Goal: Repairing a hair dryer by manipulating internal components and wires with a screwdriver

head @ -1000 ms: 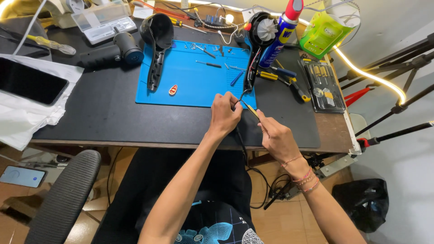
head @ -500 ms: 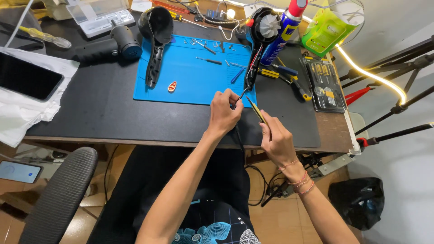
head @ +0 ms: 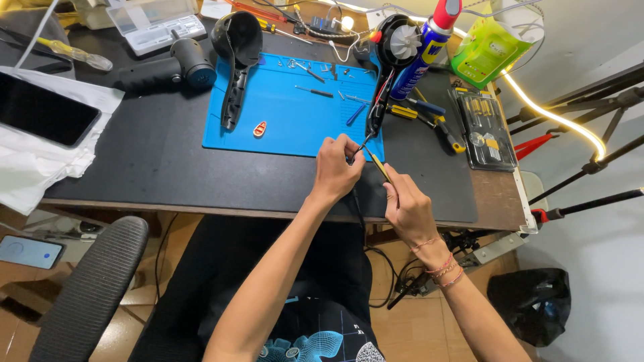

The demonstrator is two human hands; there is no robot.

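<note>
Hands at the front edge of the work surface

Work is seen at the near right corner of the blue rectangular silicone mat (head: 282,124), close to the front edge of the dark surface (head: 134,167). The left hand (head: 337,169) is closed, its fingers pinched together on a thin dark cable end (head: 362,144) that appears to run from the handle of the opened black hair dryer half with the white fan wheel (head: 392,60); what exactly is pinched cannot be told. The right hand (head: 407,209) is clamped on a slim yellow-handled tool (head: 379,164), whose tip is pointed up towards the left hand's fingertips. The step in hand is judged to be fine work on that cable end with the tool. A steady, small movement of the tip is judged to be called for, with the cable kept pinched.

Room is limited. A blue spray can with a red cap (head: 429,47) stands just beside the dryer half, and yellow-handled pliers (head: 429,114) and a black tray of small bits (head: 484,131) lie near on the right. The other black dryer shell (head: 236,60) lies well apart on the left of the mat. Bare dark surface is seen left of the hands, before a black phone on white cloth (head: 40,117).
</note>
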